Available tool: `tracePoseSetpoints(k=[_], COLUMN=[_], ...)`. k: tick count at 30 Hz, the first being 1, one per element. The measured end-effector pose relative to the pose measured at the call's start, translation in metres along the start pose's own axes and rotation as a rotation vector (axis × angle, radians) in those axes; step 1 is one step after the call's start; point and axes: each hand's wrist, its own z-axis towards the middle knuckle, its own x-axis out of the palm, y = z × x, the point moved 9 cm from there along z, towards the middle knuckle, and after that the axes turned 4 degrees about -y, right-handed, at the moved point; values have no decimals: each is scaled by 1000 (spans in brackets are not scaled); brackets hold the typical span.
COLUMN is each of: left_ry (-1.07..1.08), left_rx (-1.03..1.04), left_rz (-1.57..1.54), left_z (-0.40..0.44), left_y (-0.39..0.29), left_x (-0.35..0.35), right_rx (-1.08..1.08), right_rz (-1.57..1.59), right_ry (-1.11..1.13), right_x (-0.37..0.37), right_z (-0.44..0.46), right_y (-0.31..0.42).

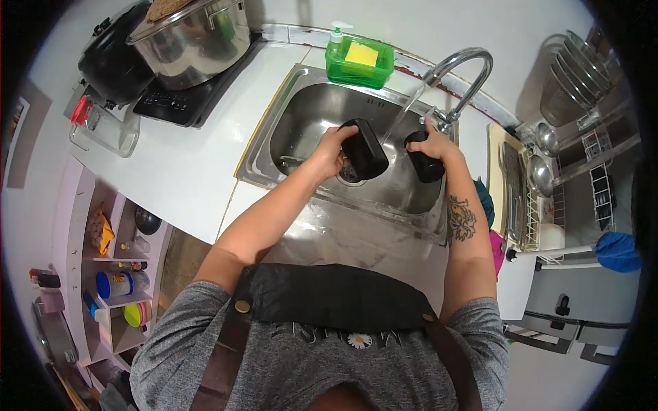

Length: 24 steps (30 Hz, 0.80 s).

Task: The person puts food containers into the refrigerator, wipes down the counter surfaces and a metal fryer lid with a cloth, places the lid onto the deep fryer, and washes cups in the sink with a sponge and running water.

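Observation:
Over the steel sink (308, 113), my left hand (332, 151) grips a black rectangular container (364, 151), tilted, with its fingers wrapped at the left side. My right hand (436, 145) is closed round a second black object (425, 166), a cup-like piece near the sink's right wall. Water runs from the curved chrome faucet (468, 55) in a thin stream between the two black pieces. The drain (351, 179) lies partly hidden behind the left container.
A green tray (370, 77) with a yellow sponge (362, 54) and a pump bottle stands behind the sink. A large steel pot (195, 48) and black cooktop (171, 103) are at left, beside a glass container (110, 130). Racked dishes and ladles (540, 175) stand at right.

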Motion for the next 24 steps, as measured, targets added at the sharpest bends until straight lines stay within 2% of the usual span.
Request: tracePoseSetpoints(k=[2,3,4,6,7,8,10,11,12,13,14,15,18,20,21,22,24], left_ry=[-59,96,97,170,195,187,130,293,287,176,65,42,65,52,97,140,175], left_rx=[-354,-359,-351,-418,-397,-382,-354,-333,-318,-293,-274,-271,-304,-327,-349,-368,-342], left_rz=[-462,-548,-553,-609,-693,-698,-790,-668,-678,-618,-556,-602,-596,-630,-598,-565,-460], left_z=[-5,2,4,4,5,-5,-25,-20,-22,-25,-26,-24,-34,-53,-56,-59,-57], left_y=[29,34,35,37,35,26,11,10,4,1,2,2,-3,-13,-13,-13,-13], left_x=[-6,-2,-5,-5,-6,-4,-6,-8,-11,-18,-27,-32,-42,-40,-39,-38,-42], right_rx=[41,85,79,202,164,148,242,266,292,292,291,270,242,151,125,126,9], right_rz=[-3,-8,-15,163,180,177,1200,1497,1793,2004,1994,2077,2199,2480,2439,2441,2244], right_ry=[25,47,45,82,-84,-80,296,281,261,147,160,145,88,55,-53,-55,215], right_x=[14,21,23,36,36,34,70,72,70,65,73,78,79,71,68,68,66], right_z=[8,12,11,8,22,22,7,-7,-30,-57,-64,-69,-84,-92,-97,-101,-111], right_y=[-1,-4,1,3,-2,-2,14,25,39,59,67,74,94,107,107,105,116])
